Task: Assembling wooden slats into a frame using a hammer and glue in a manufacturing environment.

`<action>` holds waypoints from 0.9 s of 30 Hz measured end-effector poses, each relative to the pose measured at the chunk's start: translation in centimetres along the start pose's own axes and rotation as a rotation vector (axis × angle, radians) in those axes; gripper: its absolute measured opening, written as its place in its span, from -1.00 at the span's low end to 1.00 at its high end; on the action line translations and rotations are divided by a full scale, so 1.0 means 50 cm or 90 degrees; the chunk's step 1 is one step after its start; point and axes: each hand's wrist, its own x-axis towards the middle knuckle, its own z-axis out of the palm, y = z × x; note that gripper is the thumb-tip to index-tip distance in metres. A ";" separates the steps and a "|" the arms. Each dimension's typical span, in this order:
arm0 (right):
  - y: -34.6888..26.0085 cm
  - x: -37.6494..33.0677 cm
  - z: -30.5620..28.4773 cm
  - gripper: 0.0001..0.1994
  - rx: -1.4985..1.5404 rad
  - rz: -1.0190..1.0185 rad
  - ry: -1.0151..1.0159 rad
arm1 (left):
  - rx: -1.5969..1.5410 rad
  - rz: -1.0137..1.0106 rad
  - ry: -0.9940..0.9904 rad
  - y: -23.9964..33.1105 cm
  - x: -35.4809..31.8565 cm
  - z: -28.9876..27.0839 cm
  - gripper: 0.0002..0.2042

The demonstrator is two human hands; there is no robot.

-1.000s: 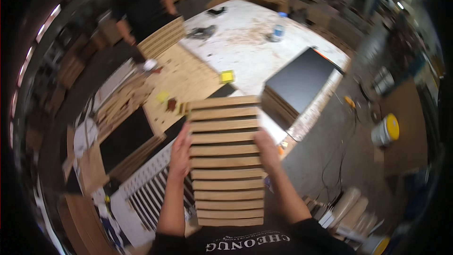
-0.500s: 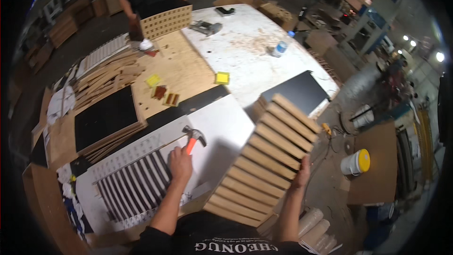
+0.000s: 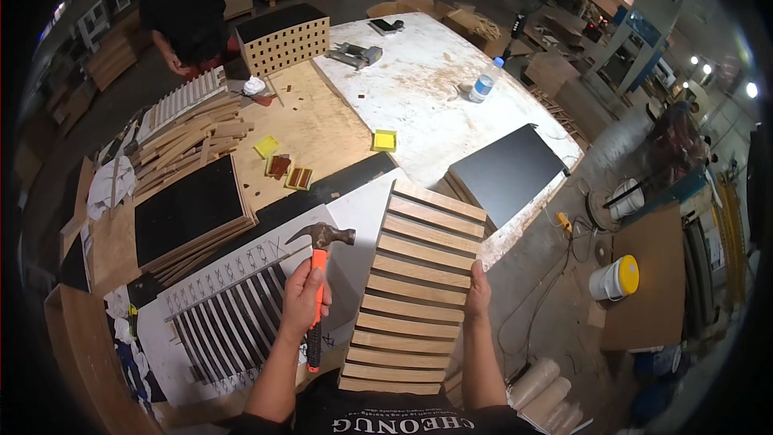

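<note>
My left hand (image 3: 303,296) is closed around the orange handle of a claw hammer (image 3: 320,262), its metal head up and its dark grip end hanging below. On my right, a slatted wooden panel (image 3: 412,290) with pale slats and dark gaps is tilted up close to my body. My right hand (image 3: 477,290) grips its right edge; most of those fingers are hidden behind the panel. Below and left of the hammer lies a slotted jig (image 3: 229,322) with black and white stripes on a white board (image 3: 366,225).
Black-topped panels (image 3: 189,209) are stacked at left, beside loose wood strips (image 3: 193,137). A dark panel stack (image 3: 507,173) sits at right. A nail gun (image 3: 354,55), water bottle (image 3: 485,80) and yellow boxes (image 3: 384,141) stand on the table. Another person (image 3: 189,16) stands across it.
The hammer has come up nearer and turned upright in my left hand. The slatted panel has swung left and stands straighter. The other person has moved left, away from the perforated box.
</note>
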 end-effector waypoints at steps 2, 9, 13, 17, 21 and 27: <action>0.004 0.004 0.006 -0.59 0.015 0.018 -0.003 | -0.009 0.007 0.021 0.000 0.002 0.001 -0.67; 0.008 0.005 0.022 -0.58 0.112 0.082 -0.039 | 0.109 -0.007 -0.025 0.011 0.008 0.007 -0.66; 0.019 0.009 0.017 -0.57 0.059 0.062 -0.012 | 0.054 -0.029 0.042 0.022 0.010 0.012 -0.69; 0.011 0.010 0.023 -0.57 0.092 0.071 -0.036 | 0.150 0.013 0.004 0.018 0.011 0.015 -0.71; 0.012 0.010 0.020 -0.57 0.002 0.070 0.008 | 0.055 0.055 0.118 0.019 0.009 0.022 -0.71; 0.001 0.007 0.035 -0.57 0.001 0.063 -0.005 | 0.172 0.086 0.032 0.001 0.011 0.025 -0.67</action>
